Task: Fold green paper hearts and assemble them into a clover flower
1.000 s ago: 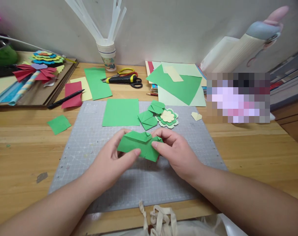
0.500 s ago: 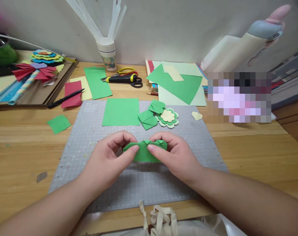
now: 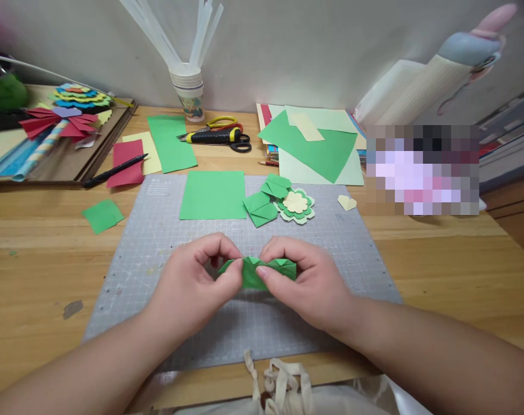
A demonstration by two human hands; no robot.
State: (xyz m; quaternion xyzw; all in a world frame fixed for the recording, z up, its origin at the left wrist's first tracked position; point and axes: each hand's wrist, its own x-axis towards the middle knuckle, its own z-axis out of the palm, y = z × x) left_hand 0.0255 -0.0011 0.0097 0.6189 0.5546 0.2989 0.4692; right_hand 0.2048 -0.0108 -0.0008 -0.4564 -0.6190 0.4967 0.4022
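A folded green paper (image 3: 253, 276) with small pointed folds along its top edge is held just above the grey cutting mat (image 3: 158, 323). My left hand (image 3: 201, 276) pinches its left part between thumb and fingers. On the right part, my right hand (image 3: 309, 282) grips with the thumb in front and the fingers behind. Beyond the hands lie a flat green square sheet (image 3: 212, 196), two folded green paper hearts (image 3: 260, 210) and a layered paper flower (image 3: 296, 206) with a cream centre. The paper's back side is hidden.
Behind the mat are a black-and-yellow cutter (image 3: 214, 136), scissors (image 3: 241, 144) and a paper cup stack (image 3: 190, 101) holding white strips. A black pen (image 3: 117, 171) crosses red paper at left. Sheets (image 3: 317, 150) lie at back right, near a small cream heart (image 3: 347, 202).
Both hands have shifted slightly down in view with the green paper. The left thumb has moved up toward the top edge, and the paper's left part now looks more bent.
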